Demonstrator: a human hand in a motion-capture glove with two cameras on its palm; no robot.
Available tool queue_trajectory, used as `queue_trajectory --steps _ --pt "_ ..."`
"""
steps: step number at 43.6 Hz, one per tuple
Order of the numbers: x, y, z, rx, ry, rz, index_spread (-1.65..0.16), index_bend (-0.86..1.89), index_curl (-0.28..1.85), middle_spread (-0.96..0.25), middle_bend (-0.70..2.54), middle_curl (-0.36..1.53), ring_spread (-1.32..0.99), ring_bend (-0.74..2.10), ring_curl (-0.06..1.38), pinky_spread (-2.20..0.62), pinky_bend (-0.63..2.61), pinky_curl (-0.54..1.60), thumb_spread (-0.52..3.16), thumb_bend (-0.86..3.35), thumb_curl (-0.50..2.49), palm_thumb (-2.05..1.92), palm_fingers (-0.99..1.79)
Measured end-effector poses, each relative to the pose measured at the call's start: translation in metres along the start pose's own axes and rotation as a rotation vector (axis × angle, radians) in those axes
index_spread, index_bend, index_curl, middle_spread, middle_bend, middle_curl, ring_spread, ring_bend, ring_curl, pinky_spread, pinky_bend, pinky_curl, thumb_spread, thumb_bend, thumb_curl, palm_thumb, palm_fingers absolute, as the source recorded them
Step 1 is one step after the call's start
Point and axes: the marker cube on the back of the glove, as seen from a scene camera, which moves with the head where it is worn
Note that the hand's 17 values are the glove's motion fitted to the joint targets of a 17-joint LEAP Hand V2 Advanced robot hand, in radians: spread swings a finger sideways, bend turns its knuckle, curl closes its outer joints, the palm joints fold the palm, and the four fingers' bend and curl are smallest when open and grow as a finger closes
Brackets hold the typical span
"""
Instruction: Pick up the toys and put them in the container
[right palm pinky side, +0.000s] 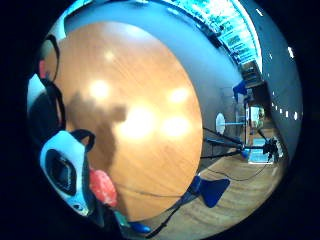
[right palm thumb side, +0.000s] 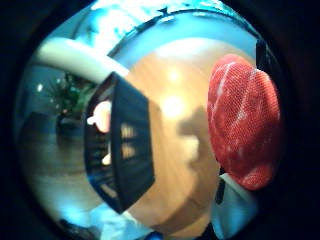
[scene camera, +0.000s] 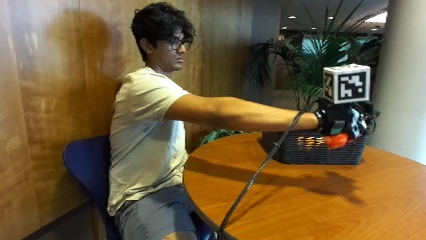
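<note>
Person seated on a blue chair (scene camera: 83, 160) at a round wooden counter (scene camera: 299, 200), right arm stretched out level toward a dark woven basket (scene camera: 313, 149) that stands on the counter at the side far from the person. Gloved right hand (scene camera: 341, 122) hangs just above the basket's rim, at the end of the basket away from the person. A red toy (scene camera: 336, 140) shows below the palm, between the hand and the basket's opening; it appears lifted clear of the counter. In the thumb-side palm view the same toy (right palm thumb side: 243, 120) fills a large part of the picture: red with pale streaks, a fine mesh-like surface, close against the palm. The fingers look curled round it, so the hand is gripping the toy, though the fingertips themselves are hidden from every view. Same view shows the basket (right palm thumb side: 125, 145) a short way from the toy, side wall dark and slatted, with something pale and pinkish (right palm thumb side: 102, 116) visible inside; what it is cannot be told. Little-finger-side palm view looks down on bare counter top (right palm pinky side: 145, 100) with a shadow of the hand across it; a sliver of the red toy (right palm pinky side: 102, 186) shows beside the palm hardware. From the outside view, orange-yellow items show through the basket's weave near the rim, too small to identify. A cable runs from the hand down past the counter edge.
</note>
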Motion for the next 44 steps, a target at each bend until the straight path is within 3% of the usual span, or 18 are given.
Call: queue_trajectory --steps 18,31,44 --pt "-0.098 0.052 -0.112 0.058 -0.092 -0.136 -0.58 0.68 1.03 -0.48 1.24 0.9 -0.42 1.62 0.74 -0.41 1.48 0.62 0.73 0.24 0.98 0.8 0.77" --pt "-0.194 0.066 -0.127 0.046 -0.104 -0.261 -0.61 0.72 1.23 -0.49 1.25 1.03 -0.42 1.69 0.76 -0.4 1.58 0.66 0.66 0.22 1.08 0.74 0.65" --pt "-0.26 0.044 -0.119 0.072 -0.158 -0.265 -0.61 0.71 1.34 -0.49 1.2 1.11 -0.42 1.7 0.77 -0.39 1.64 0.68 0.61 0.21 1.17 0.71 0.54"
